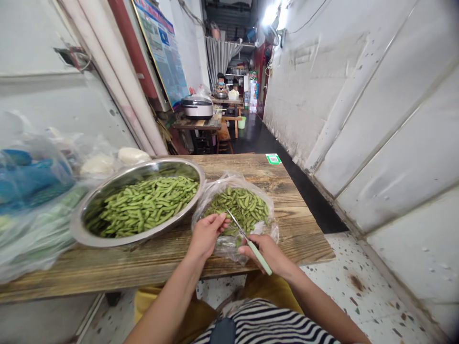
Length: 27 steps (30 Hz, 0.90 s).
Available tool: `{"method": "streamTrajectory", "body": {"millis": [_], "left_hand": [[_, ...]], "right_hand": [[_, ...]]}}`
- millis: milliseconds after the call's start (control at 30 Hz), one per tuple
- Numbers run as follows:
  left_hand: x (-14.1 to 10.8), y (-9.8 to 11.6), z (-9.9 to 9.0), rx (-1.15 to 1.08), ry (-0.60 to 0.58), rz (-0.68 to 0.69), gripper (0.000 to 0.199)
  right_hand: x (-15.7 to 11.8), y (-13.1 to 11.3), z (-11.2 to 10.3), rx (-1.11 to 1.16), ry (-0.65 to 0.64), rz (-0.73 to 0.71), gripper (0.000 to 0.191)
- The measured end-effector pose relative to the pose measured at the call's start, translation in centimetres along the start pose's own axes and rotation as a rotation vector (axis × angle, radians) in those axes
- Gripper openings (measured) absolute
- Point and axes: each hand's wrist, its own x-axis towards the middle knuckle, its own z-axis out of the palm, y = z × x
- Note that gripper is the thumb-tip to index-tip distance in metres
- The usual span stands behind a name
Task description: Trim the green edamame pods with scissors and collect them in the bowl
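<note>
A clear plastic bag [270,203] lies spread open on the wooden table, full of green bean pods [247,203]. Over its near left part, my left hand [210,232] is pinched closed, with a green pod seeming to show at the fingertips. Scissors with pale green handles [258,255] are held in my right hand [267,251], their blades pointing up and left toward the left fingertips. To the left, a large steel bowl [81,231] holds a heap of similar pods.
Plastic bags [39,210] with blue and pale contents crowd the table's left side. A QR code card [273,159] lies at the far edge of the wooden table [297,229]. Farther back are a cooker [197,107] on another table and a seated person [221,86].
</note>
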Motion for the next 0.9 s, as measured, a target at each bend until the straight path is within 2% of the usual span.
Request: {"method": "streamTrajectory", "body": {"millis": [133, 200, 367, 533, 700, 800, 900], "left_hand": [[-0.1, -0.3, 0.1, -0.009, 0.029, 0.018, 0.042], [0.0, -0.5, -0.2, 0.051, 0.042, 0.052, 0.043], [-0.1, -0.6, -0.8, 0.306, 0.028, 0.136, 0.044], [-0.5, -0.6, -1.1, 0.541, -0.031, 0.254, 0.035], [-0.8, -0.3, -1.1, 0.663, -0.118, 0.331, 0.028], [-0.8, 0.0, -1.3, 0.677, -0.168, 0.316, 0.029], [-0.3, 0.5, -1.8, 0.545, -0.118, 0.212, 0.029]], "right_hand": [[0.1, 0.6, 0.3, 0.159, -0.047, 0.103, 0.040], [0.0, 0.7, 0.0, 0.164, -0.064, 0.128, 0.041], [-0.1, 0.1, -1.0, -0.034, -0.028, 0.008, 0.037], [-0.2, -0.6, -1.2, -0.065, -0.056, 0.026, 0.039], [-0.1, -0.3, -1.1, -0.040, -0.057, 0.022, 0.040], [0.1, 0.3, -0.8, 0.040, -0.062, 0.072, 0.041], [0.3, 1.0, -0.5, 0.219, -0.075, 0.189, 0.042]]}}
